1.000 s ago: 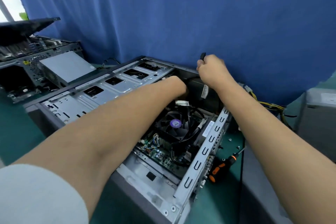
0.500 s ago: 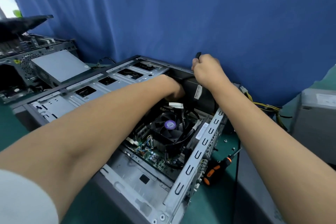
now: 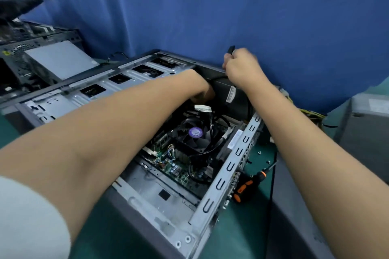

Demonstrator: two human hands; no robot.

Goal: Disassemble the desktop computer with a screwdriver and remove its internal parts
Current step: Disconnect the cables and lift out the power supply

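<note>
- One blue curtain [image 3: 210, 6] fills the whole background.
- One green surface [image 3: 242, 229] carries everything.
- One desktop computer [image 3: 147, 202], the task's thing, lies on its side at the centre of the surface. Its side panel is off and its insides face up. Along its right rail I count seven U-shaped slots. On the far metal cage I count four dark rectangular openings.
- My two bare arms reach forward over the case.
- My left hand [image 3: 202, 92] goes down inside the case beside the power supply. Its fingers are hidden, so I cannot tell whether they grip anything.
- My right hand [image 3: 242, 67] is raised over the far edge of the case, fingers curled tight round one black cable [image 3: 231, 50], whose end sticks up above my fist.
- One second computer [image 3: 42, 57] sits open at far left.
- One grey box [image 3: 366, 128] stands at the right edge.
- One black power supply [image 3: 221, 92] sits in the far corner of the case. It has one white label, too small to read.
- One black fan [image 3: 189, 139] sits on the green board. It has one round purple sticker, and the print on it is unreadable.
- One screwdriver [image 3: 250, 185], orange and black, lies on the surface just beside the case's right side.
- One bundle of yellow wires [image 3: 311, 114] lies near the curtain.
- At least three small screws [image 3: 259, 152] lie loose on the surface near the screwdriver tip.
</note>
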